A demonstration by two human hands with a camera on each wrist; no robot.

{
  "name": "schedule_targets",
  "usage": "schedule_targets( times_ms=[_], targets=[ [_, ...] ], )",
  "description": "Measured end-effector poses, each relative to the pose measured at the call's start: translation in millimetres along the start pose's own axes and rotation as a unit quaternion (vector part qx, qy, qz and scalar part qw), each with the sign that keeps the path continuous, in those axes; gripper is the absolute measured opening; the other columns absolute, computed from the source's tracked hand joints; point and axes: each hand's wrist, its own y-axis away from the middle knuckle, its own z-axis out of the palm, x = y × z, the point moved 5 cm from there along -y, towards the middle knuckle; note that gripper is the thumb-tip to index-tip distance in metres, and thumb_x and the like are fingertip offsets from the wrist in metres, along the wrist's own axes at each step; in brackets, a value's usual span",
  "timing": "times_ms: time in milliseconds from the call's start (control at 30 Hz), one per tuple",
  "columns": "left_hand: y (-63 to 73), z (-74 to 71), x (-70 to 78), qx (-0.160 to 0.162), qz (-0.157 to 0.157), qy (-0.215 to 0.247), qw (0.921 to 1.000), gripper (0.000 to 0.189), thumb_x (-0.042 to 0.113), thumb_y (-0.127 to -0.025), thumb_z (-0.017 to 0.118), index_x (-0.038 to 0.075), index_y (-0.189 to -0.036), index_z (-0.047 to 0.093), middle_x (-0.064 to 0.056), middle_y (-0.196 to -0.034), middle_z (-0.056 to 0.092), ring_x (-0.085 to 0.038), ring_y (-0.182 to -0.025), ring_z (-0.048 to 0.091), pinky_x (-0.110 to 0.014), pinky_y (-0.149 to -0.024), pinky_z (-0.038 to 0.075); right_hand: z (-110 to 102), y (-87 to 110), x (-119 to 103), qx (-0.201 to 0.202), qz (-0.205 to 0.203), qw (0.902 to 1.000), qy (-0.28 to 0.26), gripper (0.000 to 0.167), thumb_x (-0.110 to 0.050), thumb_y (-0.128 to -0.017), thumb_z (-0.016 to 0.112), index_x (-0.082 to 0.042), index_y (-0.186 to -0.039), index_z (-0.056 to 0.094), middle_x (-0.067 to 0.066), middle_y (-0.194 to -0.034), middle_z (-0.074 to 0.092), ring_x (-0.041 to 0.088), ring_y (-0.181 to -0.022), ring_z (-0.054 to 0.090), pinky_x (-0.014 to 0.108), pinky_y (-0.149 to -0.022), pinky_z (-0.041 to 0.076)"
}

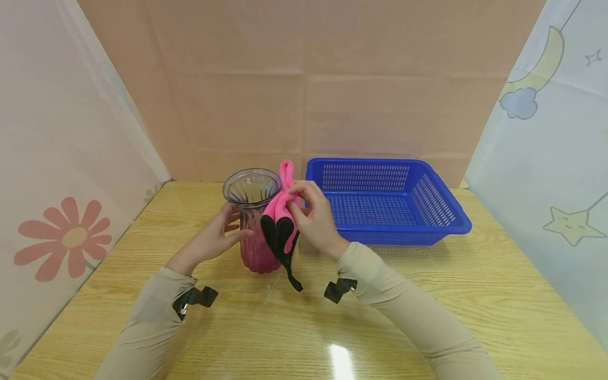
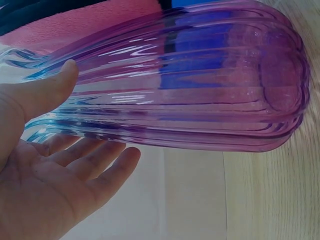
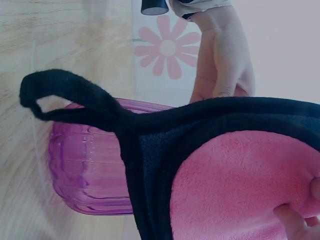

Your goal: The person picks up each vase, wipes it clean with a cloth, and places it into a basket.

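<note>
A clear ribbed glass vase (image 1: 258, 245), tinted purple-pink toward its base, stands upright on the table. My left hand (image 1: 218, 235) holds it from the left, its thumb (image 2: 70, 75) across the near side and its fingers around the far side. From my right hand (image 1: 313, 216) hangs a pink cloth (image 1: 271, 211) with black edging, pinched between thumb and fingers just right of the vase's rim. The cloth is bunched, and its black loop (image 3: 65, 82) dangles at the lower end. In the right wrist view the cloth covers part of the vase.
To the right of the vase sits a blue plastic basket (image 1: 394, 235) with slotted walls. A peach backdrop (image 1: 304, 79) rises behind the wooden table (image 1: 404, 295), and patterned sheets (image 1: 71, 148) flank both sides.
</note>
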Motion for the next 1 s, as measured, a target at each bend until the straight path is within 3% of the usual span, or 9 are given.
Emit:
schedule_targets(
  times_ms=[133, 533, 1000],
  targets=[
    [0.2, 0.2, 0.0, 0.002, 0.0, -0.002, 1.0, 0.07, 0.003, -0.092, 0.062, -0.006, -0.146, 0.019, -0.033, -0.146, 0.034, -0.054, -0.133, 0.038, -0.063, -0.105, 0.039, 4.5, 3.2, 4.7, -0.01, 0.004, 0.9997, 0.021, 0.012, 0.011, -0.086, 0.059, 0.008, -0.098, 0.059, 0.024, -0.113, 0.055, 0.035, -0.111, 0.059, 0.044, -0.092, 0.057],
    [-0.1, 0.4, -0.2, 0.005, -0.002, -0.005, 1.0, 0.071, 0.003, -0.092, 0.061, -0.006, -0.147, 0.017, -0.034, -0.148, 0.032, -0.054, -0.133, 0.038, -0.064, -0.106, 0.039, 14.4, 12.0, 13.1, -0.063, 0.003, 0.9929, 0.101, 0.008, 0.005, -0.087, 0.061, 0.001, -0.093, 0.062, 0.018, -0.106, 0.06, 0.03, -0.106, 0.059, 0.042, -0.084, 0.061],
    [-0.2, 0.6, 0.3, 0.003, -0.01, -0.008, 0.9999, 0.073, 0.006, -0.092, 0.062, -0.005, -0.148, 0.016, -0.033, -0.149, 0.03, -0.054, -0.133, 0.038, -0.062, -0.106, 0.039, 15.8, 23.4, 25.8, -0.111, -0.013, 0.9805, 0.162, 0.004, 0.002, -0.087, 0.063, -0.001, -0.09, 0.062, 0.016, -0.099, 0.063, 0.029, -0.1, 0.059, 0.044, -0.087, 0.058]
  ],
)
